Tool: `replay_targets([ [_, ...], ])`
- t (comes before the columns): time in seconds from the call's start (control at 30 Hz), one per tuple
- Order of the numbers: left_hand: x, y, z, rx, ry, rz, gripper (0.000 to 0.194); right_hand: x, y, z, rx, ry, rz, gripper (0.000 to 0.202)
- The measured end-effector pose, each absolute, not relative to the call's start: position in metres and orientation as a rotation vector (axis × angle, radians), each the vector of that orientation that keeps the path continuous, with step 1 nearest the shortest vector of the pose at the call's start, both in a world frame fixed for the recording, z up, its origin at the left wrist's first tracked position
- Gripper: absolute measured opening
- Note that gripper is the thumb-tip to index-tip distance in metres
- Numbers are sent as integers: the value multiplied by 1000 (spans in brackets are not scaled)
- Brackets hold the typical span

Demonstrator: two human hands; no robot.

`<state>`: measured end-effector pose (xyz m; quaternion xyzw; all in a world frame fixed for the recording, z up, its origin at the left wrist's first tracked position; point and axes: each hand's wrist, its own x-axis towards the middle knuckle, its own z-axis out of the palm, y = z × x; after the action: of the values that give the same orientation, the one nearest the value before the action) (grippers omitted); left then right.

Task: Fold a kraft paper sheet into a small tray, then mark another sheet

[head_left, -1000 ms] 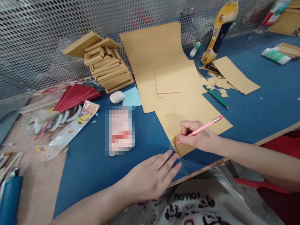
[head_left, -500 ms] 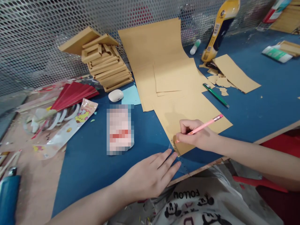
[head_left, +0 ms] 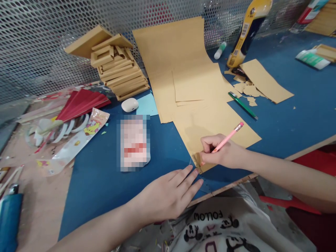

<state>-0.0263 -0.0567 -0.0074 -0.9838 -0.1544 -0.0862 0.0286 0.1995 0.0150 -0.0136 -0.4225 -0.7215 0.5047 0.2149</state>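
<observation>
A pink pencil is gripped in my right hand, its tip down at the near corner of a large tan paper sheet. My left hand lies flat with its fingers spread over a clear ruler at that corner. The ruler is see-through, and its far outline is hard to make out. Smaller tan sheets lie on the big paper. Beyond my right hand, a green cutter rests beside the paper's right edge.
Folded tan boxes stand stacked at the back left. A blurred pink object and white case lie left of the paper. At the back right stands a yellow bottle. A blue lighter is at the lower left.
The pencil tip has moved slightly right along the paper's near corner, and the pencil stands more upright. My left hand has stayed on the ruler.
</observation>
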Motion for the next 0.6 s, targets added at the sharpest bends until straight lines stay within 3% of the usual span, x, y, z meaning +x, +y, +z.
replay_targets([
  [0.6, -26, -55, -8, -3021, -489, -291, 35, 200, 11, -6, -1110, -1904, 1740, 30],
])
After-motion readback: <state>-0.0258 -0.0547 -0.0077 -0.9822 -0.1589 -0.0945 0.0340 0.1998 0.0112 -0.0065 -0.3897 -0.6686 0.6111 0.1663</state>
